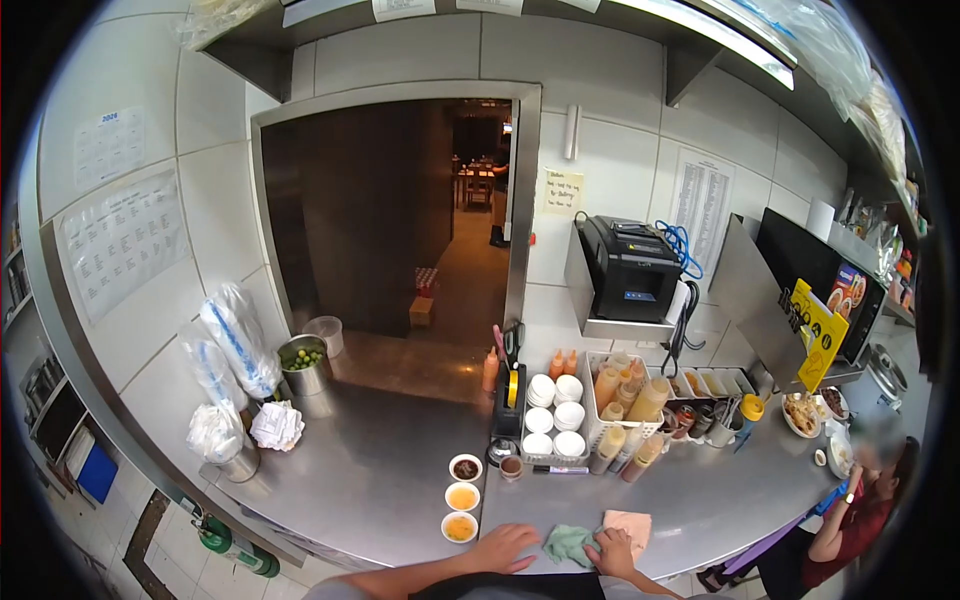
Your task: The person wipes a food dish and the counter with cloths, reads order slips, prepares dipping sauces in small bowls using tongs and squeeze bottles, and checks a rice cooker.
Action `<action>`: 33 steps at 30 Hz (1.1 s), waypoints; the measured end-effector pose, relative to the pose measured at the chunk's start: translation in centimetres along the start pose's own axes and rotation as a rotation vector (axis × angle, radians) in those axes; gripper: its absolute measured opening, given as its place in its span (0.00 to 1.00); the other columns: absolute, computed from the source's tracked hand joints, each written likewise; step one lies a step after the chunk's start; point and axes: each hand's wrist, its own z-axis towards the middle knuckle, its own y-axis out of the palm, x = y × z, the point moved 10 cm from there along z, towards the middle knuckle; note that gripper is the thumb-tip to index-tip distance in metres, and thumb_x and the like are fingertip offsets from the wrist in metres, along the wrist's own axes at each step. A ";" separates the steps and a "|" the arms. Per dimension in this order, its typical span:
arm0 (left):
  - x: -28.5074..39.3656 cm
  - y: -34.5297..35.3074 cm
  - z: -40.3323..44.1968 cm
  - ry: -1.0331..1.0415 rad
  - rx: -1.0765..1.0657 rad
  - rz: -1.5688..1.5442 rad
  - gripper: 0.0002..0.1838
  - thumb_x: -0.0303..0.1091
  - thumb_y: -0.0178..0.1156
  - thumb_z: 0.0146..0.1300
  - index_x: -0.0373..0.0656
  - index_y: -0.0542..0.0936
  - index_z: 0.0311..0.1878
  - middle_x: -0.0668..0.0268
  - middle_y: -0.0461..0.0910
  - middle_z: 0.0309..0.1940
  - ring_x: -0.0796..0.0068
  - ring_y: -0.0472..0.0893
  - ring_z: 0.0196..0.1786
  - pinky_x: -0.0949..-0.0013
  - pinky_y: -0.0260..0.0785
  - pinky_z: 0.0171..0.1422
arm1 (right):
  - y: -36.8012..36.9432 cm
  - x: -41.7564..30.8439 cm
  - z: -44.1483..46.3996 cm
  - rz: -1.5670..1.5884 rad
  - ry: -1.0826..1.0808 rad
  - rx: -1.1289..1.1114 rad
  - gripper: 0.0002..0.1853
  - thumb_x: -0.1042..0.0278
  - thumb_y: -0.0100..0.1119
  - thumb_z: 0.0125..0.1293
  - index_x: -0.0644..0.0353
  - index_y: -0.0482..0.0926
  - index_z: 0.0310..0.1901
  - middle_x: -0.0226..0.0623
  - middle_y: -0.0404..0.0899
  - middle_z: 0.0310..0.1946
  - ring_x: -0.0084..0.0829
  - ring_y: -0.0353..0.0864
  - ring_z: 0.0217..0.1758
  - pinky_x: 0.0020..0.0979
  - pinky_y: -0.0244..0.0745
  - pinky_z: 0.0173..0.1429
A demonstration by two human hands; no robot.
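Observation:
My left hand [505,548] lies palm down on the steel counter near its front edge, fingers stretched out, holding nothing. My right hand [616,553] has its fingers curled on the edge of a crumpled green cloth [570,546]. Beneath and beside that hand lies a folded pink cloth [630,523]. Three small white cups stand in a row ahead of my left hand: one of dark sauce [466,468] and two of orange sauce, the middle cup [462,496] and the front cup [460,527].
Behind are a rack of white cups [553,415], squeeze bottles [628,390] and a black printer [630,268]. At left stand a pot of green limes [303,362] and wrapped plastic stacks [240,340]. Food bowls [802,414] and a person in red [868,520] are at right.

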 end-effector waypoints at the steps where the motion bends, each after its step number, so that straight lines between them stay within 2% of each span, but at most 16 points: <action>1: 0.2 1.9 2.2 -0.063 -0.092 -0.006 0.23 0.43 0.66 0.61 0.41 0.74 0.55 0.56 0.75 0.54 0.56 0.75 0.59 0.55 0.68 0.62 | -0.6 -0.7 0.3 0.016 -0.074 0.100 0.15 0.54 0.63 0.65 0.59 0.80 0.37 0.42 0.80 0.38 0.43 0.77 0.45 0.46 0.68 0.46; 2: 0.2 4.2 3.9 -0.126 -0.185 -0.009 0.22 0.44 0.66 0.61 0.40 0.75 0.52 0.56 0.76 0.52 0.56 0.75 0.59 0.55 0.68 0.61 | -0.5 -1.6 0.5 0.015 -0.072 0.091 0.15 0.54 0.63 0.65 0.59 0.80 0.37 0.42 0.80 0.38 0.43 0.77 0.45 0.46 0.68 0.46; 5: 0.2 8.7 7.4 -0.156 -0.283 0.045 0.21 0.42 0.66 0.60 0.40 0.75 0.51 0.55 0.76 0.50 0.53 0.75 0.58 0.54 0.68 0.60 | 2.1 1.5 0.6 0.815 0.308 0.233 0.14 0.64 0.48 0.76 0.61 0.74 0.32 0.39 0.71 0.22 0.32 0.70 0.26 0.33 0.66 0.33; 8: 0.0 11.0 9.0 -0.177 -0.435 -0.221 0.19 0.39 0.65 0.60 0.41 0.74 0.51 0.55 0.76 0.51 0.50 0.75 0.59 0.54 0.68 0.61 | -1.2 0.8 -0.5 1.080 0.498 0.233 0.16 0.63 0.46 0.77 0.62 0.72 0.31 0.35 0.70 0.22 0.28 0.69 0.27 0.34 0.67 0.34; 10: 1.3 11.0 9.1 -0.117 -0.448 -0.433 0.26 0.36 0.64 0.62 0.45 0.72 0.63 0.54 0.74 0.58 0.49 0.72 0.63 0.55 0.68 0.64 | -5.0 -0.4 -1.1 0.977 0.435 0.228 0.14 0.64 0.48 0.76 0.63 0.73 0.33 0.33 0.69 0.22 0.27 0.68 0.26 0.34 0.68 0.33; 11: 1.6 10.9 8.9 -0.119 -0.453 -0.437 0.26 0.36 0.64 0.62 0.45 0.72 0.63 0.54 0.74 0.58 0.49 0.72 0.63 0.55 0.68 0.64 | -7.1 -0.2 -1.5 0.822 0.401 0.272 0.11 0.65 0.51 0.74 0.62 0.74 0.35 0.34 0.71 0.24 0.28 0.69 0.29 0.32 0.68 0.36; 13: 2.8 8.7 9.3 -0.098 -0.396 -0.562 0.37 0.38 0.64 0.64 0.53 0.62 0.75 0.53 0.66 0.67 0.51 0.68 0.70 0.56 0.65 0.70 | -9.6 1.0 -1.4 0.666 0.365 0.317 0.08 0.66 0.55 0.71 0.62 0.75 0.37 0.36 0.72 0.27 0.28 0.70 0.31 0.30 0.68 0.39; 15: 3.5 6.3 9.3 -0.151 -0.394 -0.497 0.41 0.39 0.64 0.64 0.56 0.56 0.78 0.53 0.62 0.70 0.51 0.65 0.72 0.56 0.63 0.73 | -12.9 3.0 -1.7 0.507 0.303 0.512 0.09 0.67 0.62 0.65 0.60 0.77 0.45 0.41 0.76 0.42 0.35 0.75 0.45 0.34 0.70 0.49; 16: 3.2 5.5 9.0 -0.207 -0.391 -0.432 0.45 0.40 0.65 0.64 0.59 0.51 0.80 0.53 0.58 0.72 0.51 0.63 0.74 0.57 0.61 0.75 | -12.8 4.2 -2.0 0.508 0.304 0.513 0.09 0.67 0.62 0.65 0.60 0.77 0.45 0.41 0.76 0.42 0.35 0.75 0.45 0.34 0.70 0.49; 18: 2.2 4.3 9.1 -0.169 -0.346 -0.423 0.44 0.41 0.65 0.64 0.58 0.53 0.79 0.53 0.57 0.73 0.50 0.61 0.74 0.56 0.59 0.76 | -8.9 6.3 -2.5 0.071 0.381 0.219 0.19 0.64 0.66 0.59 0.54 0.78 0.53 0.44 0.73 0.57 0.45 0.70 0.61 0.46 0.66 0.60; 19: 1.8 2.1 9.9 -0.141 -0.263 -0.396 0.43 0.41 0.66 0.64 0.57 0.55 0.79 0.53 0.57 0.73 0.50 0.61 0.74 0.56 0.60 0.76 | -6.1 7.0 -3.6 -0.098 0.389 0.087 0.26 0.57 0.67 0.58 0.48 0.76 0.59 0.43 0.71 0.63 0.51 0.65 0.68 0.57 0.61 0.65; 22: 0.3 -3.6 11.4 -0.127 -0.112 -0.350 0.40 0.41 0.66 0.64 0.55 0.58 0.77 0.53 0.58 0.73 0.51 0.62 0.74 0.56 0.60 0.75 | -4.9 6.8 -4.0 -0.170 0.310 0.178 0.29 0.53 0.67 0.57 0.47 0.75 0.61 0.43 0.70 0.65 0.51 0.63 0.71 0.59 0.59 0.67; 23: -0.5 -5.8 11.6 -0.143 -0.046 -0.332 0.39 0.41 0.66 0.64 0.53 0.61 0.76 0.53 0.58 0.72 0.51 0.63 0.74 0.57 0.61 0.74 | -4.8 6.8 -4.0 -0.169 0.314 0.179 0.29 0.54 0.66 0.57 0.48 0.74 0.61 0.45 0.71 0.64 0.52 0.65 0.70 0.54 0.59 0.69; 26: -1.7 -10.5 11.7 -0.191 0.031 -0.261 0.36 0.39 0.66 0.64 0.51 0.63 0.74 0.53 0.60 0.71 0.53 0.65 0.72 0.59 0.62 0.73 | -5.3 6.5 -4.0 -0.157 0.313 0.204 0.28 0.55 0.66 0.57 0.48 0.75 0.61 0.44 0.72 0.62 0.52 0.66 0.69 0.52 0.59 0.69; 32: -2.5 -15.2 9.0 -0.213 0.167 -0.165 0.37 0.39 0.67 0.64 0.46 0.63 0.74 0.52 0.62 0.70 0.54 0.69 0.68 0.60 0.65 0.69 | -5.3 6.7 -4.1 -0.134 0.340 0.223 0.27 0.55 0.66 0.58 0.47 0.76 0.60 0.42 0.73 0.62 0.51 0.66 0.69 0.52 0.58 0.70; 33: -2.5 -15.8 8.3 -0.213 0.194 -0.120 0.45 0.37 0.66 0.64 0.42 0.52 0.78 0.54 0.68 0.67 0.59 0.79 0.55 0.63 0.73 0.58 | -5.3 6.7 -4.1 -0.131 0.343 0.226 0.27 0.55 0.66 0.58 0.47 0.76 0.60 0.42 0.73 0.62 0.51 0.66 0.69 0.52 0.58 0.70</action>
